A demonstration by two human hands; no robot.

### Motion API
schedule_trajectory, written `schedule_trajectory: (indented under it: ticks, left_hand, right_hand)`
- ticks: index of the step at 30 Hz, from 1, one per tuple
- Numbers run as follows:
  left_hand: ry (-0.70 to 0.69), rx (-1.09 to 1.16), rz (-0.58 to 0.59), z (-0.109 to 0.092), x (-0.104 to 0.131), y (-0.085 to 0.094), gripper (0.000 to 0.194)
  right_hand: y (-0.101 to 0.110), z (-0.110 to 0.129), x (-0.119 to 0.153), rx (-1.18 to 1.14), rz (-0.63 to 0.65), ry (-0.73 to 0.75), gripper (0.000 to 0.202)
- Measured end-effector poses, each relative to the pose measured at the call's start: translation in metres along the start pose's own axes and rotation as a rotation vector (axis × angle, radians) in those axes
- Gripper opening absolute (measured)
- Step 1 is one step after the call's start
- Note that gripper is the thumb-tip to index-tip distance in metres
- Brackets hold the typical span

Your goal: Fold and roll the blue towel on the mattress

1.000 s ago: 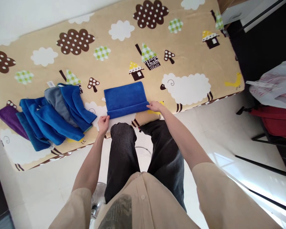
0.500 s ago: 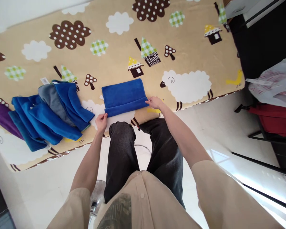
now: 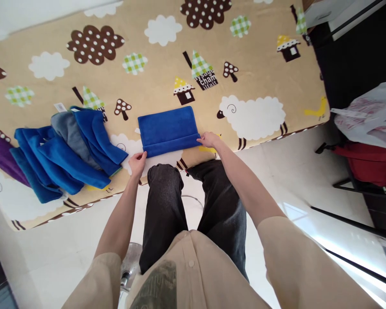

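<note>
A blue cloth towel (image 3: 167, 124) lies flat near the front edge of the covered table, its near side folded back in a strip. My left hand (image 3: 137, 163) pinches the near left corner of that strip. At the other end, my right hand (image 3: 209, 139) pinches the near right corner. A small white tag shows at the towel's left side. To the left, several folded cloths (image 3: 73, 163) overlap in a row, mostly blue, with a grey one (image 3: 71, 132) and a purple one (image 3: 7, 158) among them.
The table wears a tan cover (image 3: 161, 86) printed with sheep, clouds and houses. On the right, beyond the table, are a white plastic bag (image 3: 369, 113), a red cloth item (image 3: 366, 165) and black metal bars (image 3: 350, 238). A round metal stool base (image 3: 131, 257) stands below me.
Very little differs. Both hands keep their hold on the folded strip's corners, and the view has shifted slightly.
</note>
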State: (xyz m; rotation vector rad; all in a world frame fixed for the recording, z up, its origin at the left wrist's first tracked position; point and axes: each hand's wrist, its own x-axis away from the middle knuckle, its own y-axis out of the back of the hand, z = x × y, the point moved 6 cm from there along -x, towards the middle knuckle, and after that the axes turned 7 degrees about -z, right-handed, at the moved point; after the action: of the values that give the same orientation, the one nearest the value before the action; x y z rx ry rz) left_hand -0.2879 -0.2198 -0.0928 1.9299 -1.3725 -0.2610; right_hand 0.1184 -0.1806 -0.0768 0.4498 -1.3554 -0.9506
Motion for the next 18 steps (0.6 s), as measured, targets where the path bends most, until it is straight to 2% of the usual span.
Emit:
schedule_trajectory:
  ticks: [7, 10, 12, 15, 18]
  left_hand:
    - [-0.017, -0.007, 0.016, 0.002, 0.000, -0.001, 0.046]
    - [-0.186, -0.063, -0.073, -0.012, 0.007, 0.010, 0.045]
    - [-0.363, -0.127, -0.089, -0.026, 0.016, 0.016, 0.047]
    - [-0.614, -0.215, 0.063, -0.044, 0.028, 0.010, 0.049]
    - [-0.713, -0.281, 0.237, -0.050, 0.032, -0.003, 0.058]
  right_hand:
    - [0.007, 0.005, 0.007, 0.058, -0.047, 0.027, 0.033]
    - [0.017, 0.009, 0.017, 0.078, -0.181, 0.098, 0.025]
    - [0.024, 0.018, 0.026, 0.075, -0.292, 0.228, 0.022]
    - [0.025, 0.036, 0.040, 0.022, -0.338, 0.446, 0.024]
    - [0.016, 0.049, 0.045, 0.035, -0.260, 0.553, 0.034]
